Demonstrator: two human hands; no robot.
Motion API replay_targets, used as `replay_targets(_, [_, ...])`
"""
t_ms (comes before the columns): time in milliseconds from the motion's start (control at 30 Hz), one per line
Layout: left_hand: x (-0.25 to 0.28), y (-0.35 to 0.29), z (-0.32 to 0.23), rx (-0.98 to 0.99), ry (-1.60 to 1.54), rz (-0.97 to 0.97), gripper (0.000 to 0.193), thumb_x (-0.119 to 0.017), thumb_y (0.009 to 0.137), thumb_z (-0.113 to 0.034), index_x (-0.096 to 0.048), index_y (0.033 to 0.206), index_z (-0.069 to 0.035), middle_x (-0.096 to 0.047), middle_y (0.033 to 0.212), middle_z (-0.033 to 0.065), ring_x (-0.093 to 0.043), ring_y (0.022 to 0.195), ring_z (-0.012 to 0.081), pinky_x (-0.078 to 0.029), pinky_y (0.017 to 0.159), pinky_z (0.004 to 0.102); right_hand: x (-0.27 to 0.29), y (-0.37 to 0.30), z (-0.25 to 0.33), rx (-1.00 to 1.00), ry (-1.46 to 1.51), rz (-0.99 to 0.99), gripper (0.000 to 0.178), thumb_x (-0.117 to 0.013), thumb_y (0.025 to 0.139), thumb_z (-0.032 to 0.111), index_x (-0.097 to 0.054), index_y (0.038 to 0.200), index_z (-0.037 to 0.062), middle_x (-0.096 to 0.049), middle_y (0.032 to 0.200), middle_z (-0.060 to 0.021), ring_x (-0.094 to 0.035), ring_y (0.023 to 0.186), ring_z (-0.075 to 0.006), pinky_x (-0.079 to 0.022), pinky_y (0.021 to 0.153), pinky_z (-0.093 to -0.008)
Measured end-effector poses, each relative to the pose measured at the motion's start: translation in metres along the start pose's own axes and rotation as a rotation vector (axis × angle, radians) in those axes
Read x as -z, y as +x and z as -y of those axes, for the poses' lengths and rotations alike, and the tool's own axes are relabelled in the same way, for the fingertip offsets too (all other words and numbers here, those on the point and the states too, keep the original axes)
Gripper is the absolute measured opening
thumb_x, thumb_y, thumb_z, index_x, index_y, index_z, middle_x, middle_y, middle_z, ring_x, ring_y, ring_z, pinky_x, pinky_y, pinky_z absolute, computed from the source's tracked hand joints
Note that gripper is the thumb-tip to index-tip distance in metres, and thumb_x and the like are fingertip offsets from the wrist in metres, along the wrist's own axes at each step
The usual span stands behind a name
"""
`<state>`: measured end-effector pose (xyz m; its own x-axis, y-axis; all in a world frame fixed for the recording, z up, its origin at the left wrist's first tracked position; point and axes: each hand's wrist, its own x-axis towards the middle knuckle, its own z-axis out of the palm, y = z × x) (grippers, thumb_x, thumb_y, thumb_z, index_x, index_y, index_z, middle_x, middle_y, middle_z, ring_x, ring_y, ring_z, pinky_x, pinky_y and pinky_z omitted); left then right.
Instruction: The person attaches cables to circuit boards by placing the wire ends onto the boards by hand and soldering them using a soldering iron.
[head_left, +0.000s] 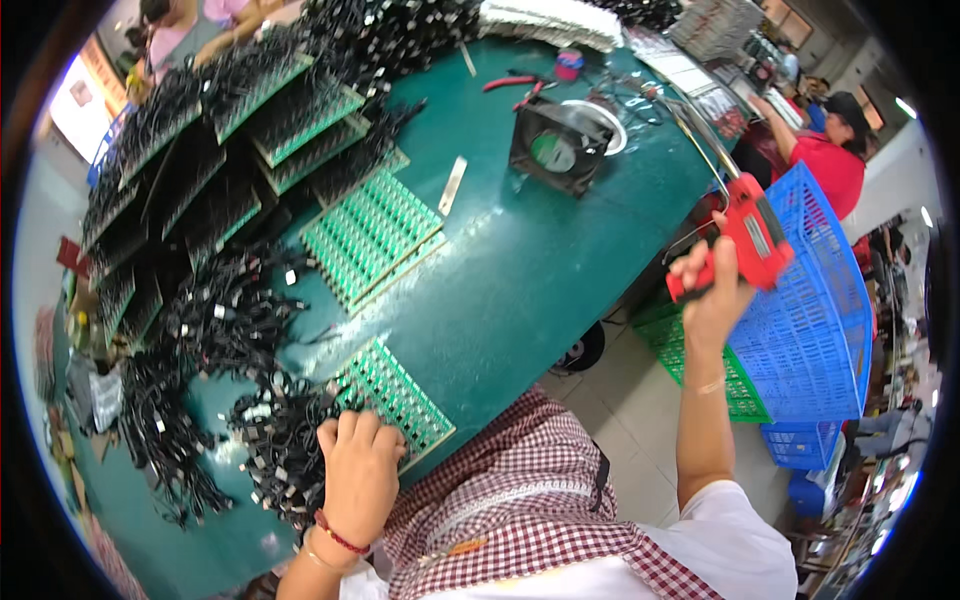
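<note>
My right hand (715, 285) is wrapped round the grip of a red and black soldering gun (757, 235), raised at the right past the table's edge. My left hand (362, 465) is closed, its fingers curled down at the lower left edge of a green circuit board panel (398, 395). A bundle of black cables (275, 440) with light connectors lies right beside these fingers. What the fingertips pinch is hidden under the hand. Farther in lies a stack of green circuit board panels (372, 235), with a pale strip (453, 186) next to it.
Panels with black cables (215, 165) are piled at the far left. A black fan (558, 150) and red-handled pliers (515, 84) stand on the green table (500, 300). Blue crate (810, 320) and green crate (745, 385) are at the right. A co-worker in red (832, 160) sits beyond.
</note>
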<state>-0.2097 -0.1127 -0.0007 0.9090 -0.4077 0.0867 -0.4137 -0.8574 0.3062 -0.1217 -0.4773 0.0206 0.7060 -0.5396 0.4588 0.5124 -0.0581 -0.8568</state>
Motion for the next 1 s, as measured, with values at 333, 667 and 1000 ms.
replay_targets(333, [0.012, -0.011, -0.013, 0.039, 0.210, 0.025, 0.007, -0.054, 0.074, -0.008, -0.059, 0.079, -0.008, -0.048, 0.082, 0.0070, -0.047, 0.082, 0.0246, -0.037, 0.071, 0.0372, -0.003, 0.087, -0.079, -0.248, -0.303, -0.005, 0.028, -0.068, 0.083, 0.027, -0.059, 0.085, 0.0006, -0.055, 0.057, -0.0036, -0.050, 0.039, -0.0103, -0.043, 0.039, -0.0247])
replay_targets(667, [0.013, -0.043, -0.013, 0.177, 0.052, -0.110, 0.031, -0.051, 0.074, 0.002, -0.056, 0.105, 0.003, -0.053, 0.109, 0.0163, -0.053, 0.100, 0.0298, -0.046, 0.084, 0.0363, 0.016, 0.007, -0.024, -0.289, 0.018, -0.045, 0.027, -0.059, 0.091, 0.025, -0.056, 0.105, 0.0023, -0.048, 0.058, -0.0011, -0.039, 0.042, -0.0065, -0.037, 0.040, -0.0223])
replay_targets(1000, [0.071, 0.090, 0.180, 0.165, 0.292, -0.638, 0.009, -0.059, 0.081, -0.015, -0.060, 0.084, -0.007, -0.059, 0.084, 0.0093, -0.057, 0.086, 0.0289, -0.048, 0.073, 0.0398, 0.019, -0.049, -0.002, -0.353, 0.127, -0.043, 0.029, -0.053, 0.094, 0.027, -0.054, 0.110, 0.0024, -0.048, 0.058, -0.0020, -0.039, 0.042, -0.0075, -0.037, 0.043, -0.0230])
